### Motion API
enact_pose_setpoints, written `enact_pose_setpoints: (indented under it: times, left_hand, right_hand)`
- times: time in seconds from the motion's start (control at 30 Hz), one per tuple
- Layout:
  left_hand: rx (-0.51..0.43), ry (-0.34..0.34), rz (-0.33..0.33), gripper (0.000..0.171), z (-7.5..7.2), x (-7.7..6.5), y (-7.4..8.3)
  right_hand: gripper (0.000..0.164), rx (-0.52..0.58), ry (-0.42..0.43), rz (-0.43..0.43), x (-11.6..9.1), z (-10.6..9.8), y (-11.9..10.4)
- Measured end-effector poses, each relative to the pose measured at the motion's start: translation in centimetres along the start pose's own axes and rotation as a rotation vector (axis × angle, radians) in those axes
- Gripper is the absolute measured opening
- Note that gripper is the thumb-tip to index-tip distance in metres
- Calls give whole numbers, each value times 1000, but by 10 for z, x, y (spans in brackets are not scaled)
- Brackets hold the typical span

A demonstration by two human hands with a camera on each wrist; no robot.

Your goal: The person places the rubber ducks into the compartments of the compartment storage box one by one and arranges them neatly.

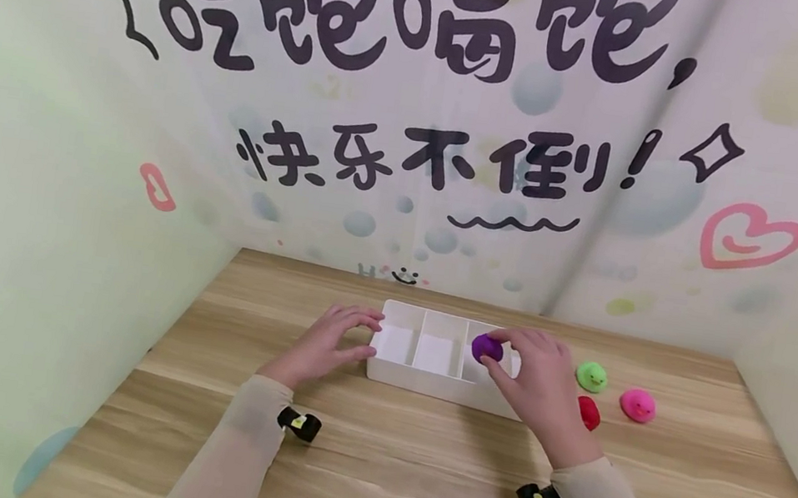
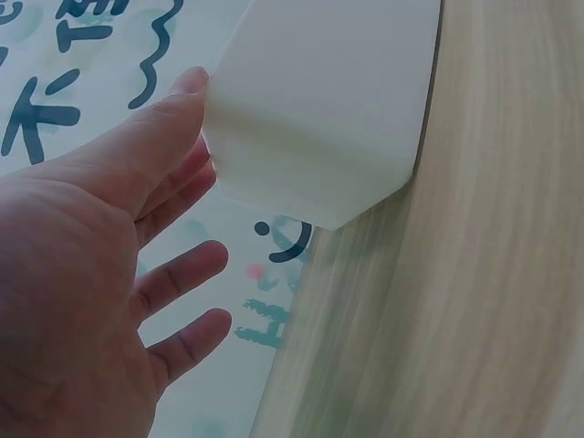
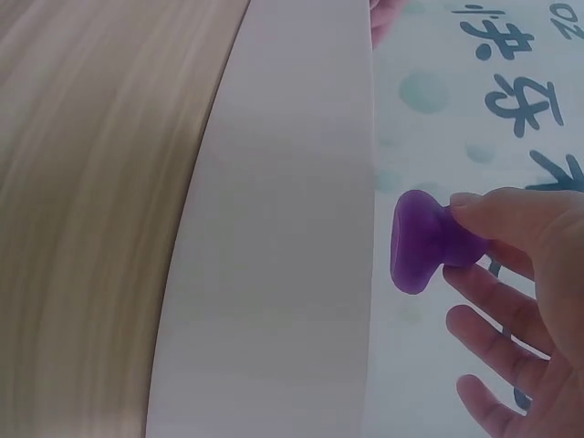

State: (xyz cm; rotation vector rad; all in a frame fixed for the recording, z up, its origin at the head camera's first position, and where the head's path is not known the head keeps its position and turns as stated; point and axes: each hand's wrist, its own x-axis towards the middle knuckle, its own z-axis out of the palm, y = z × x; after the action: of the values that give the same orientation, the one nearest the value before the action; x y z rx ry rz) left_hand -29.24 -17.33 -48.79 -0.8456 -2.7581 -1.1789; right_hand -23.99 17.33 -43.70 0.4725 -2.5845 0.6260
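Note:
A white box (image 1: 420, 380) with several compartments in a row stands on the table. My left hand (image 1: 321, 348) is at its left end, where the thumb and fingertips touch the rim; in the left wrist view the remaining fingers (image 2: 187, 283) spread loosely beside it. Over the right part of the box, my right hand (image 1: 541, 377) pinches a purple toy duck (image 1: 486, 347) between thumb and fingers. The duck's wide flat base (image 3: 412, 242) points away from the palm, above the box rim. My right hand hides the box's right end.
To the right of the box lie a green toy duck (image 1: 591, 379), a pink toy duck (image 1: 639, 406) and a red toy (image 1: 588, 414) partly hidden by my right wrist. A printed wall covering (image 1: 401, 232) rises behind the wooden table (image 1: 400, 468).

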Motion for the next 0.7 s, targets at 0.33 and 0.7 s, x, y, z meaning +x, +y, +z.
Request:
enact_pose_setpoints:
  times: [0.33,0.7]
  left_hand:
    - [5,-1,7,34,-3,-2,3]
    - [17,-4,-19,35,-2,-2,5]
  right_hand:
    - [30,14,-41,-37,19,17,-28]
    - [31,28,-37,-67,29,39,-47]
